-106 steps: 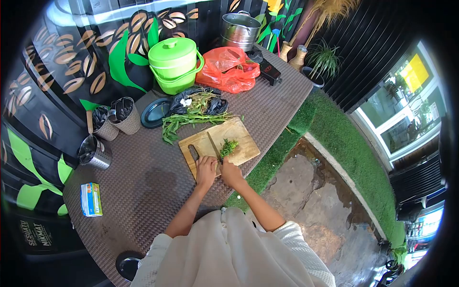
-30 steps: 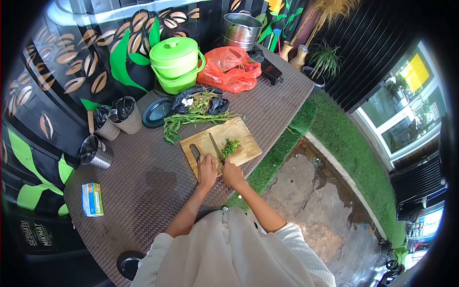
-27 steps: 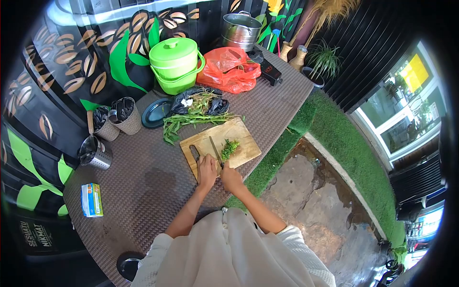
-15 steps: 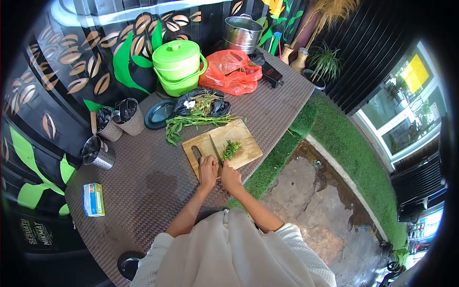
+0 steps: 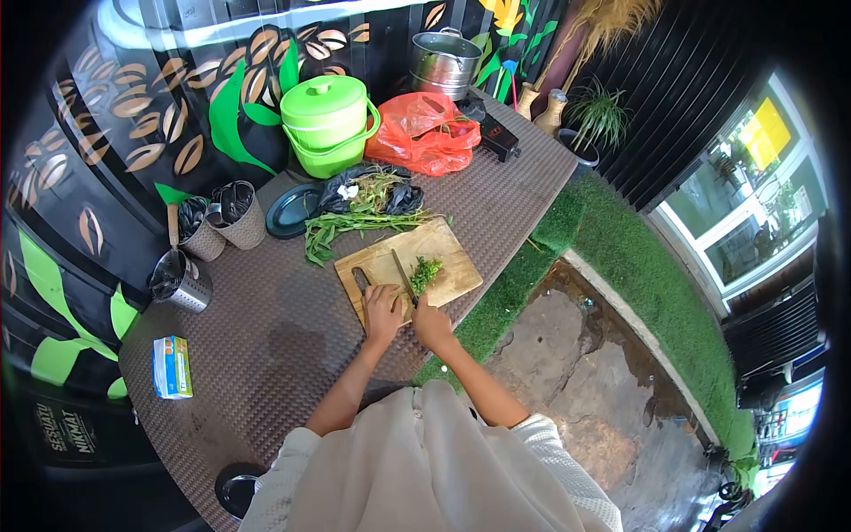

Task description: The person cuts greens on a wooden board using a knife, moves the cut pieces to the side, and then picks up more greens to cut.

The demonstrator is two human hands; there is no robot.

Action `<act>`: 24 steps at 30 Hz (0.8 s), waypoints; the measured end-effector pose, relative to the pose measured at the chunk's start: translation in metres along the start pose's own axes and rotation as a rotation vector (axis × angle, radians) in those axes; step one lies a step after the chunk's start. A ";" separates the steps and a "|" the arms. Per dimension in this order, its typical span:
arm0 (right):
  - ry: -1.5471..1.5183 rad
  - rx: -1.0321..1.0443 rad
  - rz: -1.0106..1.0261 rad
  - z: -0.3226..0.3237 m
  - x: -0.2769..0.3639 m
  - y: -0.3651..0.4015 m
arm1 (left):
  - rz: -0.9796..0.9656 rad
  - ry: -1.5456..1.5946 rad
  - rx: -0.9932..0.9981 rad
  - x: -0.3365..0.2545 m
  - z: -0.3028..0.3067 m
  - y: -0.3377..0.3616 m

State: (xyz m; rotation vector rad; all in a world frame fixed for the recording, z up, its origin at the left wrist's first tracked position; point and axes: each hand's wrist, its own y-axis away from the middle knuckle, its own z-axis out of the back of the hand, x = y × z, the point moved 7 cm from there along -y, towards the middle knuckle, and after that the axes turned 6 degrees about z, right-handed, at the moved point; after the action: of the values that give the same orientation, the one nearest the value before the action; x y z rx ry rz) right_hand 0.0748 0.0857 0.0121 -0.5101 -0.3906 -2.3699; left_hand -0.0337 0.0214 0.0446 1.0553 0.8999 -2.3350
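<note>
A wooden cutting board lies near the table's right edge, with a pile of chopped greens on it. My right hand is closed around the handle of a knife, whose blade points away across the board, left of the pile. Beside it, my left hand rests on the near left part of the board, fingers stretched out; whether anything lies under the palm is hidden. Beyond the board are long leafy green stems.
Behind the stems lie a black plastic bag with plant scraps and a dark plate. Farther back stand a green lidded bucket, a red plastic bag, a portable stove and a metal pot. Utensil holders stand left.
My left hand has shifted slightly away from the knife and its fingers have spread. The knife has moved a little to the right, closer to the chopped greens.
</note>
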 end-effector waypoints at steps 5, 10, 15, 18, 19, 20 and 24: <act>0.005 -0.009 -0.005 0.004 0.001 0.003 | -0.019 -0.120 -0.017 0.001 -0.002 0.001; -0.033 0.027 -0.031 0.003 0.008 0.009 | 0.011 -0.049 -0.011 0.011 -0.007 0.001; -0.022 -0.008 -0.042 0.000 0.015 0.017 | 0.007 -0.204 0.023 0.004 -0.011 0.001; -0.017 0.002 -0.044 0.000 0.018 0.020 | 0.031 -0.259 0.050 0.005 -0.013 0.001; -0.007 0.006 -0.043 0.001 0.020 0.021 | 0.039 -0.267 0.061 0.005 -0.014 0.000; -0.007 0.007 -0.044 0.002 0.022 0.022 | 0.041 -0.266 0.062 0.005 -0.014 -0.001; 0.014 0.053 -0.092 -0.007 0.025 0.020 | 0.040 -0.283 0.067 0.006 -0.014 -0.001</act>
State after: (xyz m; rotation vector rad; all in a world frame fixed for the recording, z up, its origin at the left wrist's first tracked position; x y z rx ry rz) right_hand 0.0687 0.0549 0.0206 -0.4599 -0.4785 -2.4426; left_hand -0.0306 0.0314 0.0335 0.7341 0.6914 -2.4163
